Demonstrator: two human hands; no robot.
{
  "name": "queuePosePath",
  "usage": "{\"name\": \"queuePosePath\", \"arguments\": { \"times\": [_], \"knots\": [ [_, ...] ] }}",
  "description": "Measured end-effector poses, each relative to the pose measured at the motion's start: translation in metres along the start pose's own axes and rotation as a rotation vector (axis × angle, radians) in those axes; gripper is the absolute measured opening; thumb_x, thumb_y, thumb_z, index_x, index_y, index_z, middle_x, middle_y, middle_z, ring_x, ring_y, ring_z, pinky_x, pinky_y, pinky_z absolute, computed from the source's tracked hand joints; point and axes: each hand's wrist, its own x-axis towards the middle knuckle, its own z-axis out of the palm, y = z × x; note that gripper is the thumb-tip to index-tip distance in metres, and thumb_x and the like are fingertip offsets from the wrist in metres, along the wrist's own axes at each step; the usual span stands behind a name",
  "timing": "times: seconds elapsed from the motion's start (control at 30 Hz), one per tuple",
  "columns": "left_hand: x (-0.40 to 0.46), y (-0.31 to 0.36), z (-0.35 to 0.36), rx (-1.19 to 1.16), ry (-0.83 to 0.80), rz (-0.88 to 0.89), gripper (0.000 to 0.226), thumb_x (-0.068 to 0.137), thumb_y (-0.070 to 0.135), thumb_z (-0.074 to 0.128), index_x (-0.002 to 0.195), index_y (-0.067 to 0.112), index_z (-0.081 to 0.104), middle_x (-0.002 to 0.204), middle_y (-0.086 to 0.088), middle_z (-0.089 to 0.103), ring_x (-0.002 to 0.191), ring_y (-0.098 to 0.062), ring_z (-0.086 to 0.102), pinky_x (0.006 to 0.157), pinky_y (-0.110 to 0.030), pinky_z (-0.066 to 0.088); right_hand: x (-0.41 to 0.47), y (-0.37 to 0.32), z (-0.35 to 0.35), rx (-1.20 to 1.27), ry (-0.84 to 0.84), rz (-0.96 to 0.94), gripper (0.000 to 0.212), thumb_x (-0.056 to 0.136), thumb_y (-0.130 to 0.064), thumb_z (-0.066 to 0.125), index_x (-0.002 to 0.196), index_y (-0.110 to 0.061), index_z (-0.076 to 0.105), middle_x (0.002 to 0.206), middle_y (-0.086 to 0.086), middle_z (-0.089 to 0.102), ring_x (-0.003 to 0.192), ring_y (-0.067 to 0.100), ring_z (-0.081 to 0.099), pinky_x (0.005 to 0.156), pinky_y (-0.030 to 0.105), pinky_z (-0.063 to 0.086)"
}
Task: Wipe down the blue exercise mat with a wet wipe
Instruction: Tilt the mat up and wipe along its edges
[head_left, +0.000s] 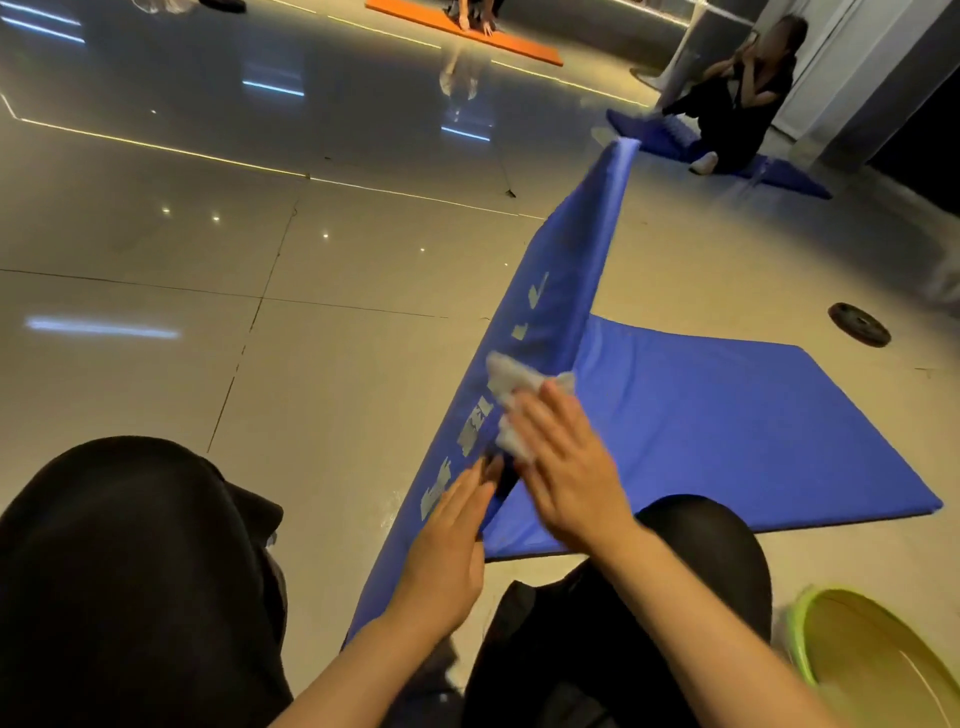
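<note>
Flat right hand (566, 467) presses the crumpled white wet wipe (511, 400) on the raised flap of the padded blue exercise mat (727, 415); relaxed left hand (447, 540) braces it alongside; wiping looks midway, remaining area unclear

Both hands reach forward on bare forearms, left (451, 540) and right (569, 467) flat (fingers straight).

1 head-worn wide-angle camera looks forward and down, close over both hands (566, 467), the tiled floor (208, 260) stretching away beyond the fingertips.
</note>
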Motion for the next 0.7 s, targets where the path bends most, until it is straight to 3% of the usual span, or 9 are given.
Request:
{"name": "queuePosePath", "arguments": {
  "times": [0.1,0.2,0.33,0.4,0.5,0.6,0.7],
  "knots": [
    [0.003,0.01,-0.01,-0.04,-0.034,-0.068,0.081,0.087,-0.013,0.044,0.136,0.047,0.021,0.136,0.042,0.011,0.121,0.03,0.012,0.093,0.009,0.015,-0.023,-0.021,0.006,0.004,-0.093,-0.017,0.048,0.107,-0.033,0.025,0.149,-0.012,0.03,0.155,0.005,0.032,0.15,0.025,0.015,0.122,0.042,0.01],
    [-0.002,0.003,-0.018,-0.067,-0.095,-0.026,0.086,0.089,-0.01,0.046,0.143,0.049,0.015,0.146,0.042,0.011,0.131,0.027,0.011,0.105,0.001,0.018,0.004,0.0,-0.013,-0.081,-0.102,-0.049,0.049,0.107,-0.033,0.021,0.149,-0.012,0.034,0.155,0.004,0.031,0.149,0.022,0.015,0.123,0.041,0.008],
    [-0.008,0.003,-0.012,-0.038,-0.149,0.039,0.102,0.083,-0.009,0.043,0.141,0.065,0.003,0.147,0.048,0.001,0.138,0.02,0.005,0.11,-0.002,0.007,0.063,0.057,-0.05,-0.105,0.069,0.231,0.049,0.104,-0.028,0.027,0.146,-0.006,0.041,0.153,0.013,0.038,0.146,0.027,0.021,0.121,0.034,0.005],
    [-0.01,0.008,-0.012,-0.066,-0.142,0.043,0.098,0.081,-0.008,0.042,0.145,0.059,0.009,0.148,0.046,0.0,0.139,0.018,0.007,0.109,-0.001,0.007,0.083,0.072,-0.064,-0.105,0.096,0.293,0.051,0.103,-0.028,0.026,0.147,-0.005,0.039,0.155,0.013,0.035,0.147,0.028,0.019,0.12,0.029,0.001],
    [-0.002,0.006,-0.016,-0.066,-0.125,0.02,0.09,0.081,-0.013,0.047,0.144,0.044,0.02,0.149,0.042,0.007,0.136,0.022,0.008,0.107,0.001,0.01,0.085,0.06,-0.051,-0.056,0.084,0.304,0.053,0.103,-0.028,0.026,0.145,0.003,0.038,0.155,0.02,0.032,0.146,0.036,0.018,0.122,0.038,0.007],
    [0.009,0.006,-0.026,-0.097,-0.084,-0.058,0.091,0.08,-0.015,0.05,0.137,0.05,0.022,0.146,0.037,0.021,0.13,0.023,0.017,0.105,0.002,0.016,0.052,0.019,-0.012,0.023,0.006,0.192,0.054,0.105,-0.029,0.02,0.146,0.003,0.038,0.155,0.024,0.027,0.146,0.042,0.018,0.12,0.051,0.016],
    [0.011,0.004,-0.034,-0.173,-0.027,-0.163,0.088,0.084,-0.01,0.052,0.13,0.058,0.023,0.14,0.033,0.035,0.127,0.013,0.035,0.099,0.001,0.025,0.02,-0.028,0.013,0.061,-0.036,0.117,0.049,0.104,-0.026,0.028,0.148,-0.006,0.034,0.157,0.014,0.021,0.148,0.036,0.014,0.12,0.047,0.017]
  ]
}}
